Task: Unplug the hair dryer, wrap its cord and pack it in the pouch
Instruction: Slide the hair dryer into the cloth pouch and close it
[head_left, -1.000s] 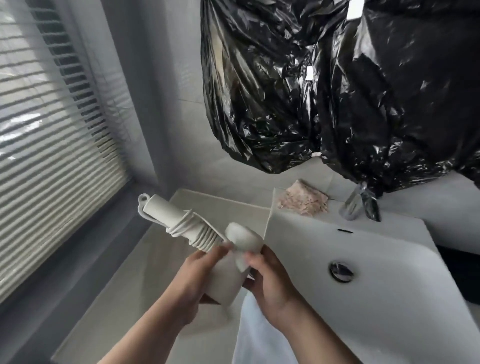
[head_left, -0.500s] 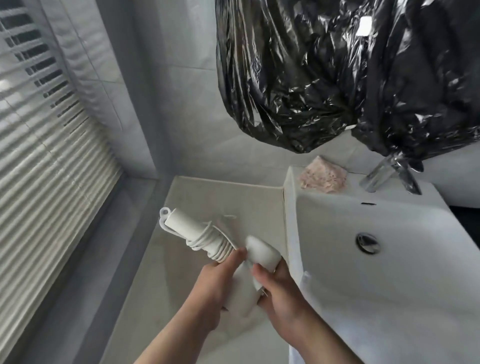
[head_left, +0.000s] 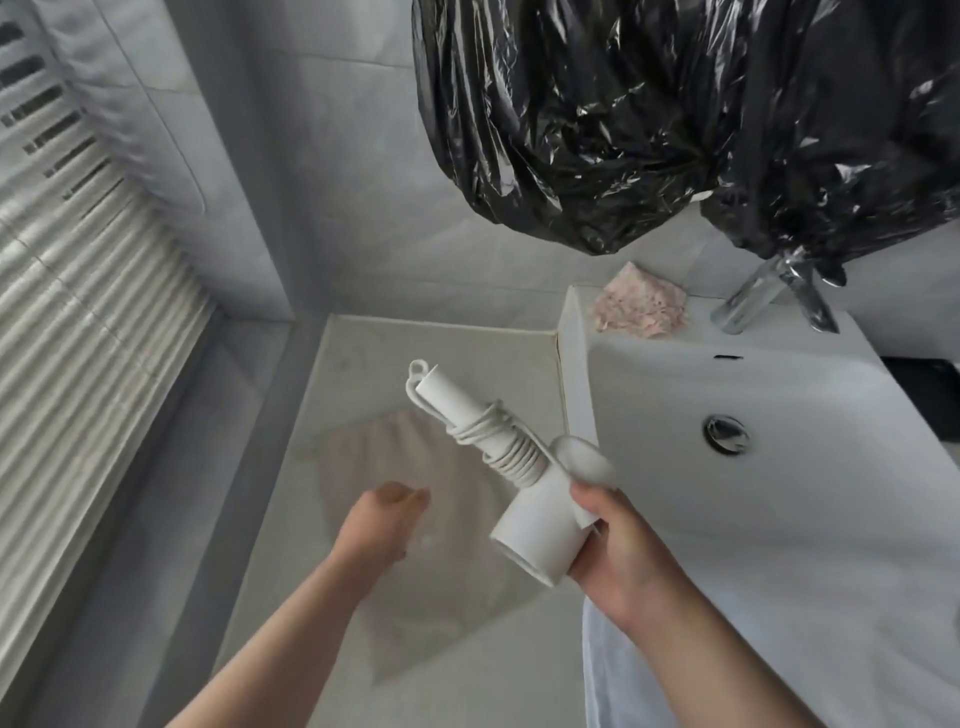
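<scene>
The white hair dryer (head_left: 535, 525) is held above the counter, its handle pointing up and to the left. Its white cord (head_left: 498, 441) is coiled tightly around the handle. My right hand (head_left: 618, 551) grips the dryer's barrel and pins the white plug (head_left: 582, 460) against it. My left hand (head_left: 384, 525) hovers apart from the dryer, fingers loosely curled, holding nothing, just above the beige drawstring pouch (head_left: 415, 571). The pouch lies flat on the counter under both hands.
A white sink (head_left: 779, 519) with a chrome drain stands to the right, its tap (head_left: 758, 296) at the back. A pink cloth (head_left: 641, 309) rests on the sink's rear corner. Black plastic bags (head_left: 649, 114) hang overhead. Window blinds (head_left: 78, 312) line the left side.
My left hand has let go of the dryer and dropped toward the pouch. My right hand now holds the dryer alone. The view has tilted down, bringing the pouch into sight.
</scene>
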